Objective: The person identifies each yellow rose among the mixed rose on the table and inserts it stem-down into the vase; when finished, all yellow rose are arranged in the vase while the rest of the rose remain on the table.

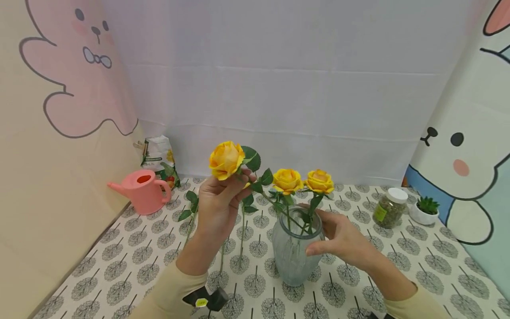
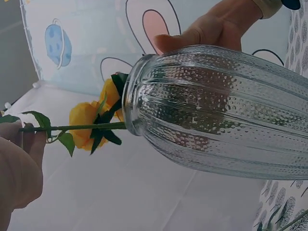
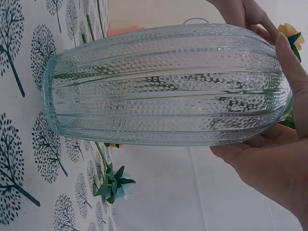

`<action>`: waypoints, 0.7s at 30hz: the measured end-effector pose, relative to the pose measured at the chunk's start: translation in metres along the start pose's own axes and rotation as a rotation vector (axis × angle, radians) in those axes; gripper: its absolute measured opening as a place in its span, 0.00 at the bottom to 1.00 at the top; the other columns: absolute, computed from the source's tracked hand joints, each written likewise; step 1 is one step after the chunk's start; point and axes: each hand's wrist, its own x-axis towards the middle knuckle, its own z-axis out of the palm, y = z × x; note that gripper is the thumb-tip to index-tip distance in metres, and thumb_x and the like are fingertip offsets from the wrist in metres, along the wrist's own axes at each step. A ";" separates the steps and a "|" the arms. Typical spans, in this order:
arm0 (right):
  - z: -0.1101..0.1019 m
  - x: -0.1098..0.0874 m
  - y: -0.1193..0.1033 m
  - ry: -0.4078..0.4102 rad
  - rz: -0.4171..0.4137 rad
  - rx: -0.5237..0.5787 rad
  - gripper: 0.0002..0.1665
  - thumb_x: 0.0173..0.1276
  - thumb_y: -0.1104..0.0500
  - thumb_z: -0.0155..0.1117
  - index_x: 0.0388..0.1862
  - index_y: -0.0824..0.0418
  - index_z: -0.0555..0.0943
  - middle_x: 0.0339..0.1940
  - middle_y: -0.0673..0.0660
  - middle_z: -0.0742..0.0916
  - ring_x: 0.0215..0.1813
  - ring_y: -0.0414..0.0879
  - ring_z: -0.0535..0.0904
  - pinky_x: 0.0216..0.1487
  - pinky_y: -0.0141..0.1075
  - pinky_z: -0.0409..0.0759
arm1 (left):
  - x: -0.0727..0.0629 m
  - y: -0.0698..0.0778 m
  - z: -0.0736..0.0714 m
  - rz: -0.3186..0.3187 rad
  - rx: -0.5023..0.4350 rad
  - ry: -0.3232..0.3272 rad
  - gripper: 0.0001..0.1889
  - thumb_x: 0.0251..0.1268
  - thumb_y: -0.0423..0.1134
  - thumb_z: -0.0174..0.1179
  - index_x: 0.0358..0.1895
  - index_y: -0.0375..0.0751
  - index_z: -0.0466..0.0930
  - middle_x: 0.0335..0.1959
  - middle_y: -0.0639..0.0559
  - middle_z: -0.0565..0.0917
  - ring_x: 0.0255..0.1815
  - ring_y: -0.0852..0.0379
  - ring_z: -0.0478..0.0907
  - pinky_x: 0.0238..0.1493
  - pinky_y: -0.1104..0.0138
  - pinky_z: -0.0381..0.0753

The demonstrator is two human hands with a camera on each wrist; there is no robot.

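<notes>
My left hand pinches a yellow rose by its green stem, just below the bloom. From there the stem slants down into the mouth of a ribbed, dimpled glass vase. In the left wrist view the same stem crosses the vase's rim. My right hand grips the vase's upper side, thumb in front and fingers behind, partly hidden by the glass. Two other yellow roses, a left one and a right one, stand in the vase with their blooms above its rim.
Several loose stems lie on the tree-patterned tablecloth behind and left of the vase. A pale blue flower lies there too. Farther left are a pink watering can and a white bag. A lidded jar and a potted succulent stand right.
</notes>
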 end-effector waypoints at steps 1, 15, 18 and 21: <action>0.000 0.000 0.000 0.001 0.000 -0.006 0.52 0.59 0.60 0.78 0.75 0.75 0.59 0.71 0.71 0.71 0.69 0.68 0.69 0.64 0.35 0.74 | 0.000 -0.002 0.000 -0.006 0.006 0.005 0.21 0.67 0.14 0.47 0.39 0.41 0.86 0.41 0.49 0.85 0.44 0.52 0.84 0.44 0.68 0.85; 0.001 0.002 -0.003 0.001 0.065 -0.020 0.54 0.61 0.58 0.77 0.75 0.77 0.56 0.73 0.74 0.67 0.71 0.67 0.67 0.66 0.42 0.72 | -0.005 -0.026 0.004 -0.112 0.103 0.061 0.21 0.65 0.17 0.54 0.46 0.48 0.87 0.40 0.52 0.87 0.43 0.56 0.86 0.45 0.68 0.85; 0.001 0.002 -0.002 -0.002 0.070 -0.010 0.54 0.61 0.58 0.77 0.75 0.77 0.56 0.73 0.74 0.67 0.71 0.67 0.67 0.65 0.40 0.73 | -0.007 -0.029 0.005 -0.136 0.133 0.077 0.21 0.65 0.18 0.55 0.46 0.49 0.87 0.40 0.53 0.87 0.42 0.57 0.86 0.42 0.70 0.85; 0.001 0.002 -0.002 -0.003 0.057 -0.002 0.52 0.62 0.59 0.77 0.75 0.77 0.58 0.71 0.74 0.69 0.69 0.65 0.70 0.63 0.38 0.75 | -0.009 -0.032 0.005 -0.157 0.166 0.077 0.21 0.65 0.18 0.57 0.47 0.50 0.86 0.39 0.54 0.87 0.42 0.57 0.86 0.44 0.68 0.85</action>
